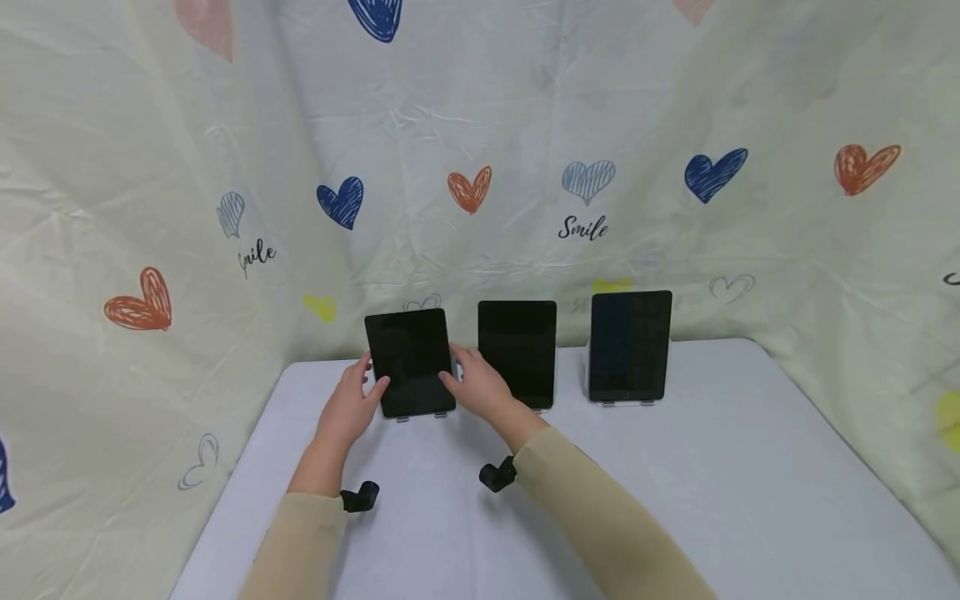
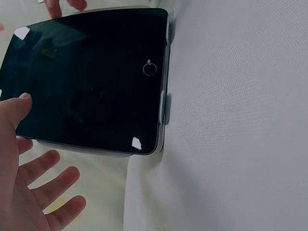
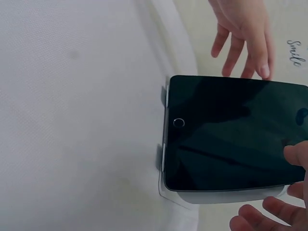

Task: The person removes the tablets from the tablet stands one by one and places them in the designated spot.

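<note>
Nr back-left corner of the surface (image 1: 675, 475), my L hand (image 1: 351, 407) & R hand (image 1: 483, 387) flank leftmost tablet (image 1: 408, 358), fingers wide; contact's unclear; prob. best steady both sides evenly.

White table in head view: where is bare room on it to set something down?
The white table is bare from the right tablet to the table's right edge, and at the front between the left sleeve and right sleeve. Back left is crowded: the left hand and right hand are at the left tablet, with the middle tablet close by.
</note>
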A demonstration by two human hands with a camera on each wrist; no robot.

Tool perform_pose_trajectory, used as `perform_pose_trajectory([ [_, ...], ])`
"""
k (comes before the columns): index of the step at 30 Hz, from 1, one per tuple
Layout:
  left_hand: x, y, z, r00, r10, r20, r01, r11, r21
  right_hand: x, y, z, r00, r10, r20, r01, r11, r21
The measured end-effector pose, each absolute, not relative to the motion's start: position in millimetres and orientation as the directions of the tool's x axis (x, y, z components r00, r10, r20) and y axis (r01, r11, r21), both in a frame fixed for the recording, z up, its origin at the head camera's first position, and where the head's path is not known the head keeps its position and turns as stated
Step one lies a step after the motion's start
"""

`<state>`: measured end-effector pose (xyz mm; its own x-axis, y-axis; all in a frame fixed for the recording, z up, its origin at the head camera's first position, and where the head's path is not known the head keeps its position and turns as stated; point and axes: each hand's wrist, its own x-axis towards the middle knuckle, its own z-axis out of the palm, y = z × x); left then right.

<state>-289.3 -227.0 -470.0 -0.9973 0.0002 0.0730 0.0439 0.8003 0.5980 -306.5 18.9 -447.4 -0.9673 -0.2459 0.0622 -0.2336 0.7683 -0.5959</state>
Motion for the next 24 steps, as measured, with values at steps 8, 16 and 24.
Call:
perform_pose_trajectory([
  [8,-290,-225,-473,-0.994,-0.033,0.107,0.039,0.793,0.608,-309,17,-451,-0.974,-0.208,0.093,-0.22,0.747,-0.628],
  [16,-290,-224,-480,-0.967,-0.097,0.235,0.068,0.793,0.606,-309,16,-464,-0.976,-0.143,0.164,-0.217,0.634,-0.742],
  [24,-289,-226,-485,-0.923,-0.145,0.357,0.131,0.753,0.644,-306,12,-471,-0.969,-0.092,0.231,-0.24,0.584,-0.775],
])
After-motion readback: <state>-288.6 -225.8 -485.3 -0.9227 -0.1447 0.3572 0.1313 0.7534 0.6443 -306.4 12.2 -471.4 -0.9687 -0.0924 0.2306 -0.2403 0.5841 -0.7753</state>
